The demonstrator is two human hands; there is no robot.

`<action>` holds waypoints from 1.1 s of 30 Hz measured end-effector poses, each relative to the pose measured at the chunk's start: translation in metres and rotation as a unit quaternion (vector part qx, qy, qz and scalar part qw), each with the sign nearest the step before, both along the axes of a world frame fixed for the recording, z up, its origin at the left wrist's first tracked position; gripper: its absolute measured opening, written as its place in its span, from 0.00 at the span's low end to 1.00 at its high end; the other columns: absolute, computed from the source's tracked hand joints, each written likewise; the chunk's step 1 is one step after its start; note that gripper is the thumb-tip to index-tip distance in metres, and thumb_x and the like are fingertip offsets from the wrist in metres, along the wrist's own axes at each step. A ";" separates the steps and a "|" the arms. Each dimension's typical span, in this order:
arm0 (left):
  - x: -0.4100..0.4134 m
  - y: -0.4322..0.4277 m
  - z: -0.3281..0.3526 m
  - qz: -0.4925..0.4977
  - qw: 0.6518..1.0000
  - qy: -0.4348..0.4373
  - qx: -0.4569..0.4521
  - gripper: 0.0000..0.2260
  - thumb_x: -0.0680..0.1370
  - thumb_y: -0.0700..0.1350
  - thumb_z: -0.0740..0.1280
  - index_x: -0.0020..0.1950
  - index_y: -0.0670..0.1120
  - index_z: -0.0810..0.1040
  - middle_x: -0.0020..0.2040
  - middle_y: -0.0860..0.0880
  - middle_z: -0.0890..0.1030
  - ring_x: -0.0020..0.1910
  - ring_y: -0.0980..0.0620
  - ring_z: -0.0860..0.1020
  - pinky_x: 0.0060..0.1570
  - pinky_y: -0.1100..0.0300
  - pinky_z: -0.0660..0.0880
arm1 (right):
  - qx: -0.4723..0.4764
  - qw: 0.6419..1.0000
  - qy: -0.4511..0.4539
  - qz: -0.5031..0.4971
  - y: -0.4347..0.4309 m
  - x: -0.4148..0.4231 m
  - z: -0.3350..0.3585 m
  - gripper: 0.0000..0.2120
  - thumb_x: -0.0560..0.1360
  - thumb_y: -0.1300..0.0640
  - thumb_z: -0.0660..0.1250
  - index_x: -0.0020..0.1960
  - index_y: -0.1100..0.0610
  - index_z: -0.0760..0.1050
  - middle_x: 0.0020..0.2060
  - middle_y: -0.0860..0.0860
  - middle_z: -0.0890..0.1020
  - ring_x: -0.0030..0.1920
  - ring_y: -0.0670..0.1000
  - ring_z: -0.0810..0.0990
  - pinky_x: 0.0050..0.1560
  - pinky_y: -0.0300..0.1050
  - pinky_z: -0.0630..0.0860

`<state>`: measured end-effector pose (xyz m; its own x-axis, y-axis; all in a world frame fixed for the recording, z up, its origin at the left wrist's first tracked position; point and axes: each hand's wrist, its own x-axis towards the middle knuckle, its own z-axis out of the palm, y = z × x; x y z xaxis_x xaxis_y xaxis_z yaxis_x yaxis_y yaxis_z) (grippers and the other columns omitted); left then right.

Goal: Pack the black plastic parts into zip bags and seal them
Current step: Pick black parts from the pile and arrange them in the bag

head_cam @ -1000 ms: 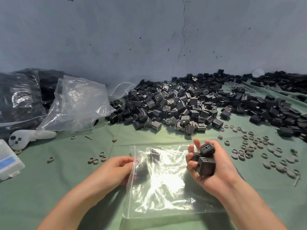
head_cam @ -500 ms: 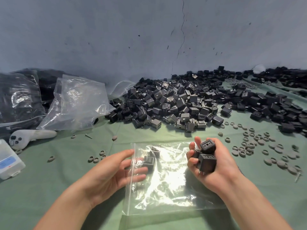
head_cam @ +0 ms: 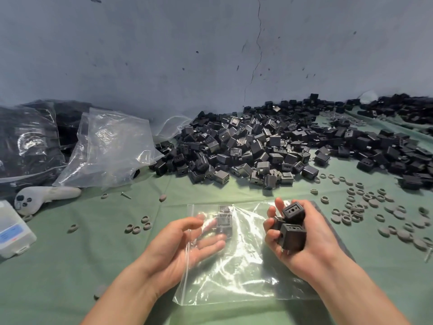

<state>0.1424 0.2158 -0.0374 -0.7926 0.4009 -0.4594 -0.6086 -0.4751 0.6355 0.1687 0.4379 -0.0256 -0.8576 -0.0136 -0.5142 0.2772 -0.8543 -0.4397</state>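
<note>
Zip bag (head_cam: pixel 234 277), flat on the near green cloth (head_cam: pixel 70 266): left hand (head_cam: pixel 173 249), fingers relaxed inside its mouth, probably spreading it (bagged parts (head_cam: pixel 223 219) lie at its far end). Right hand (head_cam: pixel 311 249) clasps several black plastic parts (head_cam: pixel 293 235), ready for loading.

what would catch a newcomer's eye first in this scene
The sprawling heap of small black plastic box-shaped parts along the far wall, centre to right, draws the eye first. Nearer, a clear plastic zip bag lies on the green cloth, the left hand with its fingers inside it and the right hand gripping several black parts. Loose grey rings dot the cloth at right.
</note>
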 end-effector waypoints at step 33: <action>0.057 0.035 0.017 -0.008 0.595 0.596 -0.539 0.16 0.78 0.66 0.54 0.62 0.64 0.70 0.50 0.64 0.73 0.42 0.59 0.78 0.40 0.68 0.73 | 0.026 0.999 0.039 -0.019 -0.031 0.005 -0.009 0.13 0.79 0.48 0.60 0.49 0.55 0.78 0.34 0.52 0.80 0.29 0.50 0.75 0.26 0.40 0.70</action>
